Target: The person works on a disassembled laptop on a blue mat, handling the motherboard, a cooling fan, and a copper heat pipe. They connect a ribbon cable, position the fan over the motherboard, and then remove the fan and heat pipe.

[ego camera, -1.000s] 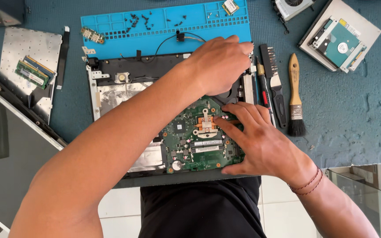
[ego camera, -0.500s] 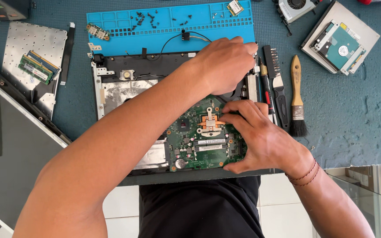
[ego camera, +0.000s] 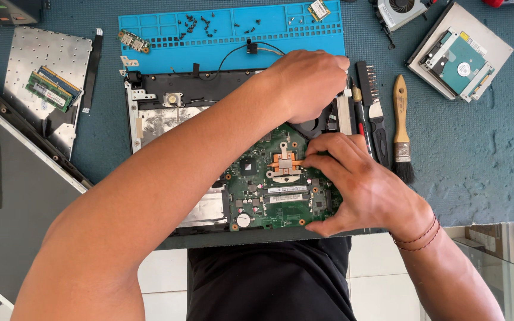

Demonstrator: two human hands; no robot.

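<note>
**Hands Work on the Green Board**

Both hands have hardly moved since the earlier pictures; the right hand (ego camera: 364,187) has slid a tiny bit to the right on the green board (ego camera: 269,190).

That green board sits inside the open laptop shell (ego camera: 162,113), at the near right part of it, close to the person's black shirt. The right hand lies on the board's right side. Its fingers (ego camera: 322,156) are bent and pressed together at the copper cooling piece (ego camera: 285,161), touching its right end. Its thumb hooks under the near edge of the board.

The left hand (ego camera: 310,83) reaches across from the left and rests at the top right corner of the shell. The hand is curled, back up. I cannot tell if it is pinching anything, because the fingers are hidden under it.

A blue mat (ego camera: 233,30) with little screws on it lies just behind the shell. A paintbrush (ego camera: 401,128) and a black tool (ego camera: 376,116) lie just to the right of the shell. A flat drive (ego camera: 456,59) sits far right. Two green memory sticks (ego camera: 52,89) rest on a silver plate (ego camera: 43,53) at the left.
</note>
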